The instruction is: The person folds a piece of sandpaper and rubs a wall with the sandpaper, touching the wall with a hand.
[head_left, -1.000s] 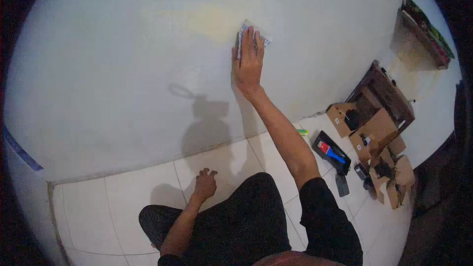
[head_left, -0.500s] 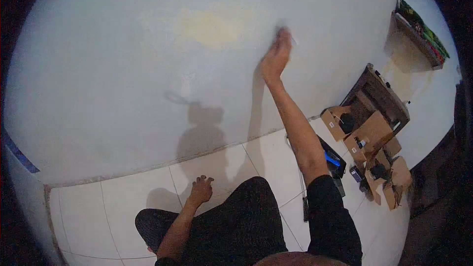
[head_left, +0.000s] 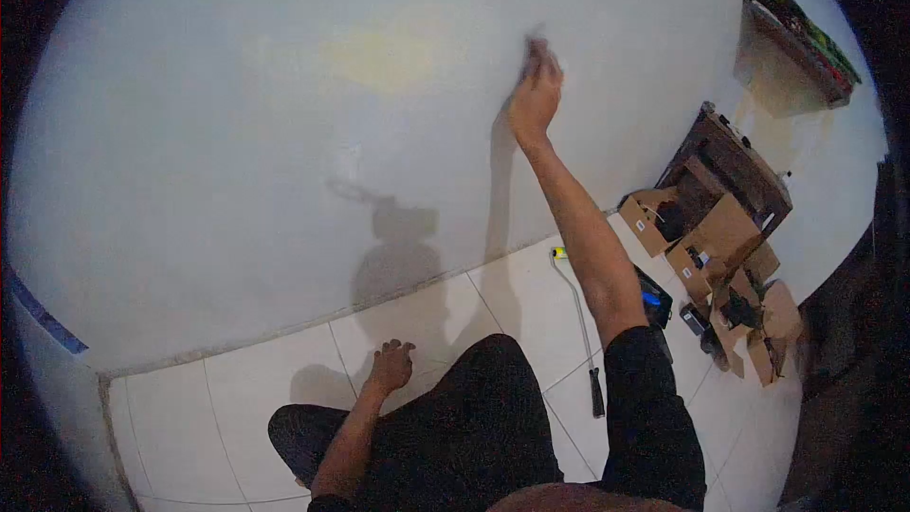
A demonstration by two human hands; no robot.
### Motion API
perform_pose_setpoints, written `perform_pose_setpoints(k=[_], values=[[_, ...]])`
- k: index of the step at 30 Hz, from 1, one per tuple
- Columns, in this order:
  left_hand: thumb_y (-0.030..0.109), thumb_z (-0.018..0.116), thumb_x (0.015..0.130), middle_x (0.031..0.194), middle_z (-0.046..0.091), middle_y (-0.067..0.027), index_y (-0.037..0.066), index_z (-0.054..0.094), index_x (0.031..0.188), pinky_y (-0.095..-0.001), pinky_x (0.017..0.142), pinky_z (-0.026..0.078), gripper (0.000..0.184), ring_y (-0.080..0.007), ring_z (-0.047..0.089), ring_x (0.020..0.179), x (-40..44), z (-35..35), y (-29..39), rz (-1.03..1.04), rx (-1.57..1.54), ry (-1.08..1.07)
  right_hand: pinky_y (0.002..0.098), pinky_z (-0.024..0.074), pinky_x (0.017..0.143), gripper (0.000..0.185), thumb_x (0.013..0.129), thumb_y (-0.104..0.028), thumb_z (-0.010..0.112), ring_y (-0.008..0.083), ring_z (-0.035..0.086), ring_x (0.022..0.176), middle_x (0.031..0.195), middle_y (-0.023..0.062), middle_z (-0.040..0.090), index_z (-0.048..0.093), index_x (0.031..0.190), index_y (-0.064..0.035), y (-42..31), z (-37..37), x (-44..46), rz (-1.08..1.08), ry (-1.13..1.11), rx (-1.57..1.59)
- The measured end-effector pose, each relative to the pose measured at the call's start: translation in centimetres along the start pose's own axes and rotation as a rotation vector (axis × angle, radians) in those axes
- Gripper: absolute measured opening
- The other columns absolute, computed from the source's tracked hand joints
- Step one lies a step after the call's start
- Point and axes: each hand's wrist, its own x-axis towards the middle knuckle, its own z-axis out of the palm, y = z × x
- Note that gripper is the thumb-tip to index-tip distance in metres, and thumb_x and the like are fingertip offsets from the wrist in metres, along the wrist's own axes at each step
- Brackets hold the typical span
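Observation:
My right hand [head_left: 537,100] is raised against the white wall [head_left: 237,152], its fingers closed and pointing up. Motion smears the fingertips, and a small thin pale thing seems to show at them, too blurred to name. To its left the wall carries a yellowish patch [head_left: 379,59]. Low down, my left hand [head_left: 390,366] hovers by my folded leg, fingers apart and slightly curled, with nothing in it. Beneath my right forearm a paint roller [head_left: 580,322] with a yellow head and black handle lies on the tiled floor.
A black tray [head_left: 661,301] with something blue in it sits partly behind my right arm. Farther right are open cardboard boxes [head_left: 716,242], a dark wooden cabinet [head_left: 735,166] and a wall shelf [head_left: 801,47]. The floor tiles [head_left: 275,370] meet the wall's base.
My right hand has turned and shifted slightly on the wall, staying right of the yellowish patch. The view has tilted a little, showing more of the paint roller. My left hand keeps its pose.

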Motion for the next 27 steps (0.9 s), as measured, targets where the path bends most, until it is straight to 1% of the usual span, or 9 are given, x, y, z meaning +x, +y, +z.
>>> perform_pose_setpoints(k=[1, 3, 5, 9, 13, 14, 17, 21, 27], values=[[0.017, 0.05, 0.09, 0.125, 0.05, -0.0194, 0.011, 0.051, 0.128, -0.0567, 0.094, 0.042, 0.039, -0.0385, 0.048, 0.118, -0.1, 0.1, 0.3, -0.002, -0.004, -0.001, 0.0436, 0.0385, 0.107, 0.059, 0.084, 0.004, 0.053, 0.038, 0.041, 0.131, 0.143, 0.0051, 0.048, 0.048, 0.139, -0.0145, 0.2, 0.8, 0.0, 0.386, 0.16, 0.008], [0.017, 0.05, 0.09, 0.123, 0.052, -0.0192, 0.011, 0.052, 0.128, -0.057, 0.092, 0.043, 0.039, -0.0382, 0.05, 0.115, -0.2, 0.0, 0.1, -0.007, 0.059, -0.029, 0.0448, 0.0413, 0.103, 0.058, 0.084, 0.002, 0.053, 0.0385, 0.045, 0.126, 0.143, 0.0057, 0.048, 0.048, 0.139, -0.0153, -0.4, 0.1, -0.3, 0.171, 0.168, -0.081], [0.017, 0.05, 0.09, 0.121, 0.053, -0.0193, 0.011, 0.052, 0.128, -0.0573, 0.091, 0.043, 0.039, -0.0385, 0.051, 0.113, 0.0, 0.0, -0.1, 0.001, 0.069, -0.031, 0.0451, 0.04, 0.103, 0.041, 0.098, -0.013, 0.044, 0.038, 0.047, 0.121, 0.143, 0.0117, 0.047, 0.048, 0.139, -0.0113, -0.3, -1.3, -0.2, -0.422, -0.071, -0.104], [0.017, 0.05, 0.09, 0.118, 0.053, -0.0201, 0.012, 0.052, 0.127, -0.0586, 0.091, 0.044, 0.038, -0.0393, 0.052, 0.111, -0.6, 0.5, -0.2, 0.053, 0.014, 0.05, 0.0459, 0.0375, 0.106, 0.045, 0.094, -0.008, 0.048, 0.0392, 0.046, 0.123, 0.139, 0.0081, 0.052, 0.05, 0.138, -0.0151, 0.0, 0.7, 0.5, 0.358, 0.183, -0.016], [0.017, 0.049, 0.09, 0.117, 0.053, -0.0209, 0.012, 0.052, 0.127, -0.0595, 0.091, 0.043, 0.038, -0.0399, 0.051, 0.111, -0.3, -0.3, 0.2, 0.005, 0.043, -0.034, 0.047, 0.0389, 0.1, 0.039, 0.102, -0.018, 0.038, 0.0371, 0.047, 0.117, 0.125, 0.0186, 0.057, 0.049, 0.139, -0.0122, 1.3, 0.0, -0.8, -0.254, 0.03, -0.189], [0.018, 0.049, 0.09, 0.117, 0.053, -0.0212, 0.012, 0.052, 0.127, -0.0597, 0.092, 0.042, 0.038, -0.0399, 0.051, 0.112, -0.3, -0.3, 0.2, 0.008, 0.044, -0.038, 0.0485, 0.0333, 0.106, 0.048, 0.097, -0.014, 0.049, 0.0399, 0.04, 0.124, 0.133, 0.0259, 0.045, 0.04, 0.145, -0.0109, 0.2, -0.7, -0.2, 0.144, -0.043, -0.058], [0.019, 0.049, 0.09, 0.119, 0.052, -0.0215, 0.011, 0.052, 0.128, -0.06, 0.093, 0.042, 0.038, -0.0397, 0.051, 0.113, -0.6, -0.2, 0.4, 0.004, 0.046, -0.057, 0.0496, 0.0327, 0.106, 0.05, 0.095, -0.01, 0.051, 0.0393, 0.041, 0.124, 0.131, 0.0241, 0.049, 0.041, 0.144, -0.0109, -1.0, -0.5, -0.9, 0.276, 0.014, 0.009], [0.021, 0.049, 0.091, 0.121, 0.052, -0.0211, 0.011, 0.051, 0.129, -0.0597, 0.094, 0.041, 0.039, -0.0392, 0.05, 0.114, -0.5, 0.1, -0.1, 0.004, 0.056, -0.049, 0.0509, 0.0292, 0.109, 0.052, 0.094, -0.009, 0.052, 0.04, 0.039, 0.125, 0.144, 0.0129, 0.045, 0.04, 0.145, -0.0102, -1.0, -0.4, -3.7, 0.009, -0.046, -0.015], [0.022, 0.051, 0.091, 0.121, 0.053, -0.0198, 0.011, 0.052, 0.128, -0.0582, 0.093, 0.043, 0.039, -0.0384, 0.051, 0.114, -1.2, -0.1, -0.3, 0.018, 0.101, -0.067, 0.0493, 0.0181, 0.115, 0.046, 0.099, -0.01, 0.044, 0.0377, 0.036, 0.13, 0.146, 0.011, 0.044, 0.04, 0.145, -0.0079, -3.0, 0.4, 2.2, 0.302, 0.117, 0.039]])
